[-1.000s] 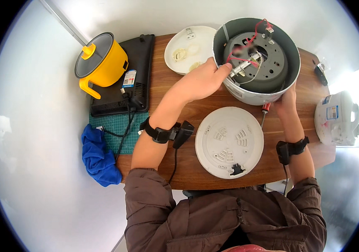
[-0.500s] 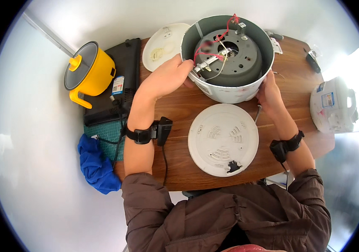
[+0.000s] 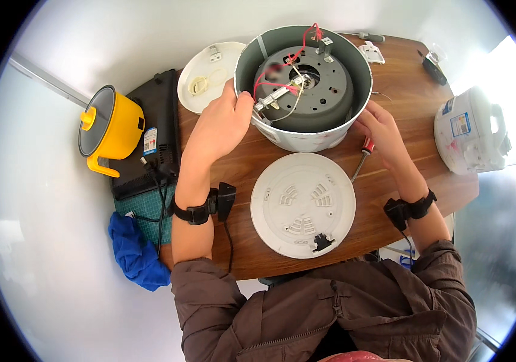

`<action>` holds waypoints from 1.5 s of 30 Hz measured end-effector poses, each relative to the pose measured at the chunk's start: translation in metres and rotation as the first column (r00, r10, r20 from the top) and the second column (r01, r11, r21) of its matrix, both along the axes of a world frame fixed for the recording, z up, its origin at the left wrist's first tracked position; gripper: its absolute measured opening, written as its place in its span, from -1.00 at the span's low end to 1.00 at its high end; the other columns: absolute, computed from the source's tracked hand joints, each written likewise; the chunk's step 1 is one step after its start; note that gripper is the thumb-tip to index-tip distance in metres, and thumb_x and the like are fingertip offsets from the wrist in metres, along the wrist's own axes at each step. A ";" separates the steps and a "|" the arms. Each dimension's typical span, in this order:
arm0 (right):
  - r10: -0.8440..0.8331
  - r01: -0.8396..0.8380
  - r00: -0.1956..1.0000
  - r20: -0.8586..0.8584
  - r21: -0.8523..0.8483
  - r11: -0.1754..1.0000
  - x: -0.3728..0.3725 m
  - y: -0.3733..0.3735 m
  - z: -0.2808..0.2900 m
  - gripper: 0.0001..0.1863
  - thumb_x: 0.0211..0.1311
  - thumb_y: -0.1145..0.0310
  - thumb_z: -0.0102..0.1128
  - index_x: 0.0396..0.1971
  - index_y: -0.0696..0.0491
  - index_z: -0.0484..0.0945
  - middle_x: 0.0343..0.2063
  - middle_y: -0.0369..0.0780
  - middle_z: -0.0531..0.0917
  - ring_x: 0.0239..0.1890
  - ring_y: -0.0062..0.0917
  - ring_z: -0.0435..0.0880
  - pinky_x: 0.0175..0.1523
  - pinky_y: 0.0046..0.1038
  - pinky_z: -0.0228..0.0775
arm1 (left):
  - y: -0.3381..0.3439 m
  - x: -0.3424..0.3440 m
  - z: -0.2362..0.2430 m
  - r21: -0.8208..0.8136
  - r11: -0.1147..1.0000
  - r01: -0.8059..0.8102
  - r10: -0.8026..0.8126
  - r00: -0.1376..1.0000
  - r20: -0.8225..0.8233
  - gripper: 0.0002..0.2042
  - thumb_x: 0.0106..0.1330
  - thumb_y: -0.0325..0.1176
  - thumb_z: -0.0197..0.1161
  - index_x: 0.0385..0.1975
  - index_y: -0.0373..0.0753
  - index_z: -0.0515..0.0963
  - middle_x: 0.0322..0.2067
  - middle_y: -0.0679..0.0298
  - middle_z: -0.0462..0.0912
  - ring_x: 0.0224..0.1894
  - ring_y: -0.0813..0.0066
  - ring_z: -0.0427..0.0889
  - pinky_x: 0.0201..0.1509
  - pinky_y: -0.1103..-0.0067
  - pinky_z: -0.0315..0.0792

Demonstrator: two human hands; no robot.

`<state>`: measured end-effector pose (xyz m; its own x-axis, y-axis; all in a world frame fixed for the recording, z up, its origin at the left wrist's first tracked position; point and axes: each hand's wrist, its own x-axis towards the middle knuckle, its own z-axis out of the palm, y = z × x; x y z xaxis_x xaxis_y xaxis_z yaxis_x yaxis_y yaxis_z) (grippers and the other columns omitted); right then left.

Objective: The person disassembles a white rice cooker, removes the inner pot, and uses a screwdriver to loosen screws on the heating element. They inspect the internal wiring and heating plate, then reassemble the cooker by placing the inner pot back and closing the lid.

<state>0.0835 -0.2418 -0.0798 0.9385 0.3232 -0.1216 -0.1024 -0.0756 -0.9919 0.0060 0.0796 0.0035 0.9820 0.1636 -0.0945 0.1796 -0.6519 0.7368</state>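
Observation:
A round white rice cooker housing (image 3: 306,142) stands on the wooden table with its open underside facing up. Inside are a dark grey inner shell (image 3: 338,78), red wires (image 3: 302,54) and a slim metal bar (image 3: 273,98). My left hand (image 3: 221,123) grips the left rim, thumb up at the edge. Against the lower right side, the curled fingers of my right hand (image 3: 384,134) hold the wall; some fingertips are hidden. A red-handled screwdriver (image 3: 368,146) lies just beneath that hand. Nearer to me sits a round white vented bottom cover (image 3: 303,202).
Far left of the housing lies a white oval plate (image 3: 191,69). A yellow pot (image 3: 119,136) rests on a black appliance (image 3: 164,108), with a blue cloth (image 3: 134,250) nearby. Behind are a small white bracket (image 3: 371,53) and another screwdriver (image 3: 372,37). A white rice cooker (image 3: 466,136) stands right.
The view has turned a little, shifting everything leftward. My right hand sits slightly lower along the housing's side, and the red screwdriver handle now shows. My left hand keeps its grip on the rim.

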 end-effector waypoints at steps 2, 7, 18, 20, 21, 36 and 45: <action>0.007 0.079 0.950 0.311 -0.262 0.962 -0.001 -0.005 -0.004 -0.62 0.50 0.29 0.14 0.19 0.14 0.55 0.12 -0.10 0.63 0.06 -0.43 0.68 0.14 -0.35 0.56 | -0.006 -0.002 0.005 0.022 0.999 -0.026 0.026 1.000 0.001 -0.47 0.51 -0.08 -0.17 0.21 -0.45 0.36 -0.10 -0.37 0.65 0.05 -0.39 0.59 0.22 0.12 0.40; 0.101 0.475 0.730 0.676 -0.609 0.635 -0.022 -0.022 0.010 -0.57 0.30 0.25 0.34 0.10 0.10 0.52 -0.08 -0.11 0.58 -0.10 -0.16 0.69 -0.03 -0.21 0.59 | -0.016 -0.002 0.015 0.045 0.998 -0.032 0.032 0.999 -0.002 -0.47 0.52 -0.07 -0.17 0.27 -0.39 0.32 -0.13 -0.34 0.67 0.03 -0.41 0.59 0.19 0.10 0.39; 0.020 0.461 0.827 0.561 -0.699 0.547 -0.012 -0.047 -0.007 -0.40 0.25 0.10 0.40 0.19 0.06 0.42 -0.04 0.00 0.54 -0.07 0.02 0.65 -0.02 -0.12 0.56 | -0.018 -0.002 0.004 0.061 0.996 -0.062 0.056 0.994 0.090 -0.49 0.55 -0.06 -0.19 0.31 -0.30 0.30 -0.13 -0.25 0.69 0.02 -0.37 0.60 0.15 0.09 0.41; 0.001 0.447 0.844 0.536 -0.706 0.550 -0.008 -0.050 -0.009 -0.38 0.26 0.10 0.40 0.21 0.06 0.42 -0.05 0.01 0.58 -0.05 0.02 0.65 -0.01 -0.11 0.55 | -0.017 -0.002 0.004 0.045 0.997 -0.064 0.060 0.995 0.079 -0.49 0.55 -0.06 -0.19 0.31 -0.29 0.31 -0.13 -0.23 0.69 0.01 -0.36 0.61 0.14 0.09 0.42; 0.011 0.418 0.858 0.514 -0.709 0.568 -0.005 -0.051 -0.010 -0.39 0.26 0.12 0.40 0.20 0.07 0.43 -0.08 0.02 0.61 -0.09 -0.02 0.67 -0.03 -0.14 0.55 | -0.017 -0.002 0.003 0.051 0.997 -0.058 0.052 0.993 0.103 -0.49 0.55 -0.05 -0.18 0.30 -0.29 0.31 -0.13 -0.22 0.70 0.01 -0.34 0.61 0.14 0.09 0.42; -0.546 0.430 0.435 0.716 0.367 0.825 0.066 -0.057 0.143 -0.64 0.47 0.36 0.25 0.21 0.04 0.60 -0.21 -0.26 0.73 -0.23 -0.61 0.75 -0.16 -0.55 0.63 | -0.017 -0.002 0.007 0.098 0.995 -0.027 0.013 0.990 0.141 -0.48 0.57 -0.01 -0.15 0.30 -0.29 0.32 -0.14 -0.17 0.69 0.00 -0.30 0.62 0.11 0.10 0.46; -0.457 0.173 0.386 0.801 0.424 0.889 0.085 0.028 0.142 -0.67 0.45 0.37 0.26 0.16 0.07 0.60 -0.21 -0.24 0.73 -0.23 -0.59 0.75 -0.14 -0.54 0.63 | -0.015 0.001 0.005 0.030 0.999 -0.020 0.016 0.990 0.142 -0.44 0.54 0.00 -0.10 0.33 -0.32 0.29 -0.09 -0.24 0.66 0.01 -0.34 0.59 0.10 0.10 0.45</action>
<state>0.1682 -0.2139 0.0620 0.5281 -0.1387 0.8378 0.8463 0.0041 -0.5327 0.0072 0.0648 0.0089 0.9820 0.1822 0.0507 0.0869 -0.6729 0.7346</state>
